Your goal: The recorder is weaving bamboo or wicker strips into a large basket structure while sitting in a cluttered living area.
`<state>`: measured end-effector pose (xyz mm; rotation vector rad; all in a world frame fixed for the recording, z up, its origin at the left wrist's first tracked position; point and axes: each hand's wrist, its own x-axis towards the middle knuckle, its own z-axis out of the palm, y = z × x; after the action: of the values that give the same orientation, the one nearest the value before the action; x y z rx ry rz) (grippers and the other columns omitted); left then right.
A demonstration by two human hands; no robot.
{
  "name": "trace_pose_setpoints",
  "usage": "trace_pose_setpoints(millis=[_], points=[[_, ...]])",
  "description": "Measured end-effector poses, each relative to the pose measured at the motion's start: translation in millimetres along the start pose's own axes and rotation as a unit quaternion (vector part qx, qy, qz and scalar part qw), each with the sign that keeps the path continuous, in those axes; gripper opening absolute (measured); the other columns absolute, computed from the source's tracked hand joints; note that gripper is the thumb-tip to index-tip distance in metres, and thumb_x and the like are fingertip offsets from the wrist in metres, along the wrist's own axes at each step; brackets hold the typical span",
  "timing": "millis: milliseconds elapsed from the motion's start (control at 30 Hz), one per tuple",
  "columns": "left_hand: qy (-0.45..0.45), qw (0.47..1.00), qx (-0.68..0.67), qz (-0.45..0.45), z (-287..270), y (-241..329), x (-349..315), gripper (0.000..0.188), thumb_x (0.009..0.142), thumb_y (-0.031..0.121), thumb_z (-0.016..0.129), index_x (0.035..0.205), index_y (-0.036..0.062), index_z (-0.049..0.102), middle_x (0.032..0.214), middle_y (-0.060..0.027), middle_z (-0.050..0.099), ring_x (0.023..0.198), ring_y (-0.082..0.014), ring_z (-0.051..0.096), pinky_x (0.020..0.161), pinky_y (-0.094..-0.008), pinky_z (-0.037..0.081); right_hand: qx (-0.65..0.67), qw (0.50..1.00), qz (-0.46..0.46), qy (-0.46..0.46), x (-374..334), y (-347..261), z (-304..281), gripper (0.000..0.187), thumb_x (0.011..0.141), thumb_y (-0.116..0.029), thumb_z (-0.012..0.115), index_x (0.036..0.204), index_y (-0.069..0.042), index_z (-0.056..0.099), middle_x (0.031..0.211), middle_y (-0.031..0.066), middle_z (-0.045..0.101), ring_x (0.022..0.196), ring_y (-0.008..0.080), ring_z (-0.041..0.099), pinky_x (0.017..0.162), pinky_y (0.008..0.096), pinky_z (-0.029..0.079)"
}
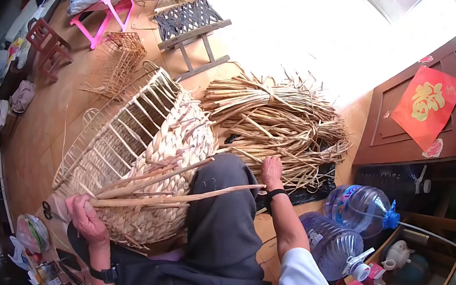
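A large woven basket [174,136] of thick pale braided plant fibre leans on its side against my knee, its wire frame showing along the open side. My left hand [88,220] is closed around the ends of several long dried stalks [175,197], which stretch across the basket and my thigh. Black-handled scissors [47,210] are close beside that hand. Over at the near edge of a big tied bundle of dried stalks [277,111], my right hand [272,171] has its fingers curled down on the stalks; its fingertips are partly hidden.
Two big plastic bottles [359,207] lie right of my right arm, near an open cabinet [440,223]. A low folding stool [191,21] stands behind the basket. Farther left are a wire frame [121,58], a pink stool [103,24] and a small red chair [49,43].
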<state>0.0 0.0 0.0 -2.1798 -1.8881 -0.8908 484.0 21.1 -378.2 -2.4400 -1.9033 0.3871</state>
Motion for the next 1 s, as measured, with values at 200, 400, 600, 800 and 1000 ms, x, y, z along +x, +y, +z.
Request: trace_pose_setpoints(millis=[200,400,600,800,1000], points=[[0.01,1.0,0.007,-0.015,10,7,1,0.027,0.105,0.022,0.043,0.104,-0.0002,0.059,0.097,-0.0182,0.055,0.094,-0.0361,0.055,0.088,-0.0454,0.044,-0.037,0.997,-0.06,0.039,-11,25,-2,0.009,0.086,-0.014,0.06,0.092,-0.008,0.064,0.098,0.0122,0.064,0.096,0.0325,0.061,0.083,0.0433,0.053],[0.017,1.0,0.014,-0.01,11,4,1,0.028,0.104,0.021,0.041,0.105,-0.0007,0.059,0.099,-0.0186,0.053,0.095,-0.036,0.054,0.088,-0.0454,0.043,-0.028,0.998,0.009,-0.052,-64,40,11,0.016,0.095,-0.018,0.055,0.111,-0.016,0.055,0.1,0.0178,0.06,0.084,0.037,0.068,0.068,0.0473,0.058],[0.01,1.0,0.02,-0.018,11,0,-1,0.029,0.103,0.021,0.041,0.107,-0.002,0.059,0.101,-0.0187,0.053,0.098,-0.036,0.053,0.09,-0.0448,0.042,-0.107,0.987,0.084,-0.085,-83,83,21,0.019,0.1,-0.023,0.047,0.106,-0.012,0.06,0.099,0.0195,0.061,0.085,0.0367,0.068,0.075,0.05,0.053],[0.017,1.0,0.012,-0.021,12,-1,-3,0.034,0.103,0.026,0.042,0.108,-0.0032,0.059,0.103,-0.0189,0.053,0.099,-0.0357,0.053,0.091,-0.0444,0.042,-0.195,0.963,0.17,-0.073,-66,114,-1,0.017,0.101,-0.021,0.05,0.109,-0.015,0.064,0.107,0.0139,0.066,0.101,0.0312,0.069,0.073,0.0426,0.058],[0.02,0.999,0.016,-0.019,13,-1,-2,0.036,0.103,0.028,0.042,0.108,-0.003,0.059,0.103,-0.0182,0.053,0.099,-0.0344,0.053,0.092,-0.0436,0.042,-0.117,0.962,0.127,-0.21,-42,87,-11,0.019,0.097,-0.021,0.055,0.102,-0.012,0.071,0.103,0.0093,0.072,0.111,0.0311,0.068,0.072,0.0428,0.059]])
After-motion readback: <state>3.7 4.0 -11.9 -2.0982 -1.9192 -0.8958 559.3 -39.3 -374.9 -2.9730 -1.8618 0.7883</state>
